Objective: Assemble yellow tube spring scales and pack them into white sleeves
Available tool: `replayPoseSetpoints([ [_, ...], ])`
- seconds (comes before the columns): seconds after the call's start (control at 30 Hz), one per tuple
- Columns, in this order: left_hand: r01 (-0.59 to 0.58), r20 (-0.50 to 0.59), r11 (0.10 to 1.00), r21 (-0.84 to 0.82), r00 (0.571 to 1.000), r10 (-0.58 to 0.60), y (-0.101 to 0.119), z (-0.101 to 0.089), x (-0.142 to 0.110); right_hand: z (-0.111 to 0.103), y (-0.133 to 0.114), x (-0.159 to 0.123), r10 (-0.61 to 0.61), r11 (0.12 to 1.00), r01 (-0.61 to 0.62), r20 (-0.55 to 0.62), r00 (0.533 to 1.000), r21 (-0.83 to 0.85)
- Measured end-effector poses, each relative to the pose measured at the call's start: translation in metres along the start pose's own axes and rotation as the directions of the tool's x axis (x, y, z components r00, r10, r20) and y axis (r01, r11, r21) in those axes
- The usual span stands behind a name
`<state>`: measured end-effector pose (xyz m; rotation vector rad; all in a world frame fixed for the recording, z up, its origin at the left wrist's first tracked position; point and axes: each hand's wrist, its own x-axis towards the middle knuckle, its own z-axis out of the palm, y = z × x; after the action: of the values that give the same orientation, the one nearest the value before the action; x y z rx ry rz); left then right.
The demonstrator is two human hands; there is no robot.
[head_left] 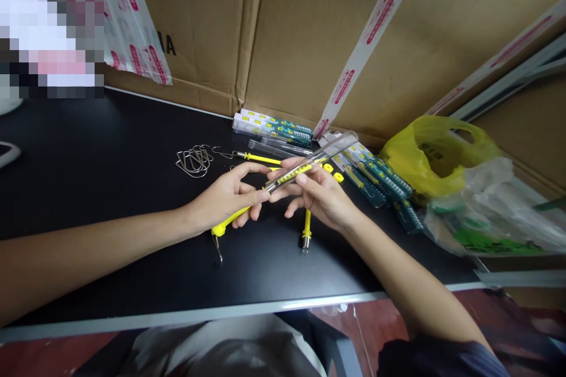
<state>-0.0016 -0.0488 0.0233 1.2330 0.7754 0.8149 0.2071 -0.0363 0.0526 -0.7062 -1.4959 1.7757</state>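
My left hand (pixel 227 197) is closed on the yellow inner rod (pixel 233 220) of a tubular spring scale, whose metal hook (pixel 219 250) hangs from the lower end. In the fingers of my right hand (pixel 325 197) lies a clear plastic tube (pixel 338 148), slanting up to the right. The rod's upper part, with a yellow scale marking, appears to sit within the tube. Beneath my right hand a second yellow spring scale part (pixel 306 227) rests on the table. Another yellow rod (pixel 260 158) lies behind my hands, partly hidden by them.
Several wire hooks (pixel 194 161) lie tangled at the left. Small yellow caps (pixel 333 172) sit past my right hand. Printed boxes (pixel 274 126) and clear tubes (pixel 278 148) lie along the cardboard wall (pixel 300 29). More boxes (pixel 380 174), a yellow bag (pixel 411 147) and a clear bag (pixel 490 212) stand right.
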Motion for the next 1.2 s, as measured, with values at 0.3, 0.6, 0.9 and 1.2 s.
replayPoseSetpoints([
  [0.3,0.008,-0.008,1.000,0.006,1.000,-0.008,-0.002,0.001,-0.001,0.002,0.004,0.001,0.034,0.999,-0.033,0.013,0.999,-0.009],
  [0.6,-0.006,-0.109,0.990,0.143,0.994,0.022,-0.004,0.004,-0.005,0.009,0.011,0.001,0.088,0.995,-0.087,-0.024,0.996,0.054],
  [0.9,-0.070,-0.064,0.997,0.037,0.995,0.072,-0.005,0.000,-0.001,0.006,0.003,0.003,-0.002,0.996,0.009,-0.081,0.997,0.086],
  [1.2,-0.033,-0.107,0.996,-0.081,0.994,0.024,-0.001,-0.001,-0.001,-0.027,-0.024,0.003,-0.107,0.994,0.103,-0.229,0.967,-0.028],
])
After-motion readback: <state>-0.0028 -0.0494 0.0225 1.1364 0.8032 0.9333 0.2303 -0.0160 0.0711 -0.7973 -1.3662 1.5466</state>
